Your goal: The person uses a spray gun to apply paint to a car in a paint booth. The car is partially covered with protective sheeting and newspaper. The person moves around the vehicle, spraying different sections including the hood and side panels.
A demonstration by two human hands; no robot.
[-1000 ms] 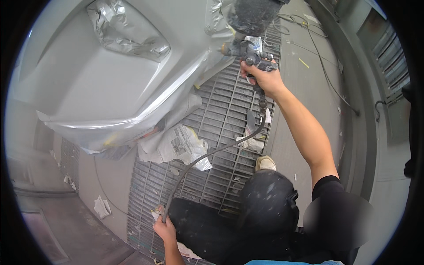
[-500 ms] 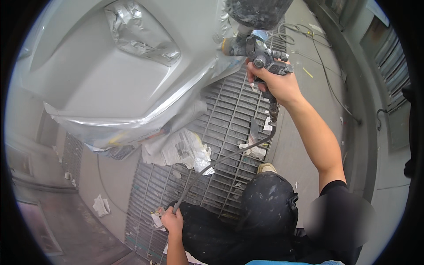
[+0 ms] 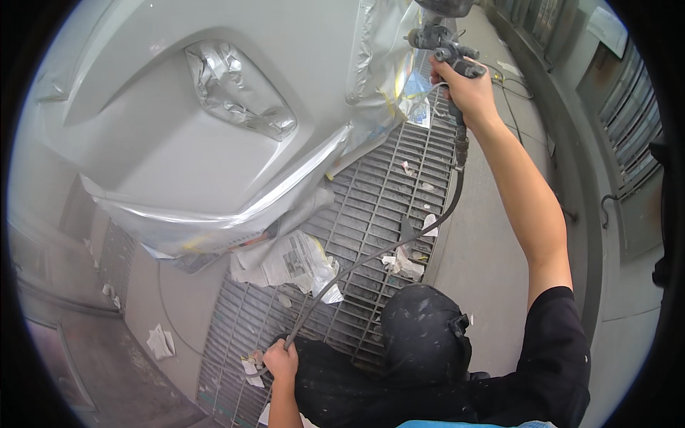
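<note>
I have the right hand (image 3: pixel 469 91) clamped on the spray gun (image 3: pixel 449 54) and, well apart, the left hand (image 3: pixel 282 359) closed around the hose (image 3: pixel 385 251); the car (image 3: pixel 164 150) is left of the right hand.

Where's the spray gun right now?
Upper right of the head view: the spray gun is in the right hand, just right of the silver masking film.
</note>
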